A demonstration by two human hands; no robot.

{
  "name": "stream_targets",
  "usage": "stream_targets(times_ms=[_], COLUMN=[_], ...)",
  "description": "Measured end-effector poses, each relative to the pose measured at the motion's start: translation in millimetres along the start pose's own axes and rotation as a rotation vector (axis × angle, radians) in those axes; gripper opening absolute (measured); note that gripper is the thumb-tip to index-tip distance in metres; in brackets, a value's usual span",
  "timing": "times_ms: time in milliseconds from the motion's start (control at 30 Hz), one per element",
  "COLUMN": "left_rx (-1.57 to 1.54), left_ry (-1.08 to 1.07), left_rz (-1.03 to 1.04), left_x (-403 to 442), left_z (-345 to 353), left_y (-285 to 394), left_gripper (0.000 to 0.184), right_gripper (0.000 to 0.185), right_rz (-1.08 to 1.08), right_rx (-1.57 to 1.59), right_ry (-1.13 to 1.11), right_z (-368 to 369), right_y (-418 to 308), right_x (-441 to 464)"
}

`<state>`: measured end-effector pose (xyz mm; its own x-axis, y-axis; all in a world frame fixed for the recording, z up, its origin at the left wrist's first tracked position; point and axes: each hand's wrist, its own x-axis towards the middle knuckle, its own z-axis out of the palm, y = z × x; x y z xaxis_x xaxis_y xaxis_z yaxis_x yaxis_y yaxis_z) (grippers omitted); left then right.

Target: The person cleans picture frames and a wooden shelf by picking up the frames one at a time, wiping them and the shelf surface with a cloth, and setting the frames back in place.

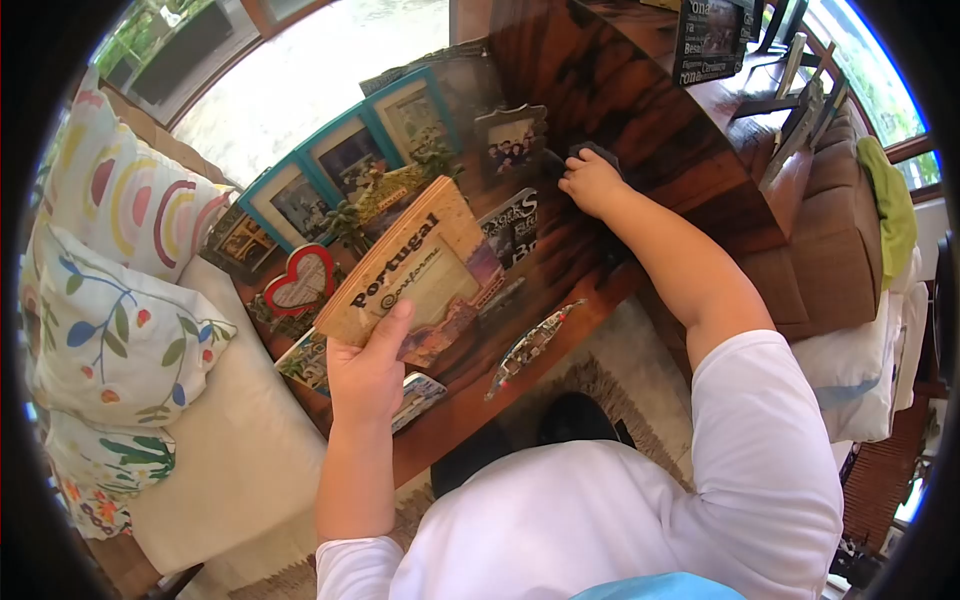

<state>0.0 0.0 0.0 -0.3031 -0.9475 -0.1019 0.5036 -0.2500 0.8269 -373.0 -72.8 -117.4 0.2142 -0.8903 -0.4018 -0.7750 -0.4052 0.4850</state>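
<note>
My left hand [368, 375] grips the lower left corner of a cork picture frame [430, 235] lettered "Portugal", thumb on its front, holding it tilted above the table. My right hand [592, 183] rests on the dark wooden table [665, 130] with fingers curled on a dark cloth [603, 157], mostly covered by the hand. Left of that hand stands a small dark-edged photo frame [512, 140]. A black lettered frame [512, 228] is partly behind the cork one. Toward the near edge lies a boat-shaped ornament [530, 350].
A turquoise triple photo frame [350, 155], a red heart-shaped frame [300, 280] and small green plants [345, 222] crowd the table's left side. More frames [712, 40] stand at the far right. A cushioned sofa [235, 420] is on the left, a brown seat [830, 240] on the right.
</note>
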Motion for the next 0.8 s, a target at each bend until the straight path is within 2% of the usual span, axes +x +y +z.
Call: stream_targets(times_ms=[267, 367, 567, 700, 733, 800], left_rx=[-0.012, 0.018, 0.094, 0.091, 0.160, 0.174], left_ry=[-0.045, 0.008, -0.103, -0.163, -0.159, -0.145], left_rz=[-0.038, -0.038, -0.178, -0.198, -0.261, -0.278], left_x=[-2.3, -1.9, 5.8, 9.3, 10.4, 12.7], left_z=[17.4, 24.4, 43.1, 73.8, 77.9, 89.2], left_y=[-5.4, -12.4, -38.1, -52.8, -54.4, -62.9], left_gripper=[0.033, 0.031, 0.030, 0.028, 0.028, 0.029], right_gripper=[0.022, 0.021, 0.012, 0.018, 0.021, 0.026], right_rz=[-0.001, 0.029, 0.153, 0.302, 0.346, 0.449], right_rx=[-0.039, -0.041, 0.064, 0.122, 0.135, 0.176], right_ry=[-0.332, -0.242, 0.079, 0.386, 0.454, 0.532], right_z=[-31.5, -50.6, -41.1, -47.7, -48.8, -47.5], right_y=[-9.8, -5.5, 4.4, -0.3, -3.6, -12.4], right_x=[-30.4, -55.9, -100.2, -132.1, -140.7, -157.1])
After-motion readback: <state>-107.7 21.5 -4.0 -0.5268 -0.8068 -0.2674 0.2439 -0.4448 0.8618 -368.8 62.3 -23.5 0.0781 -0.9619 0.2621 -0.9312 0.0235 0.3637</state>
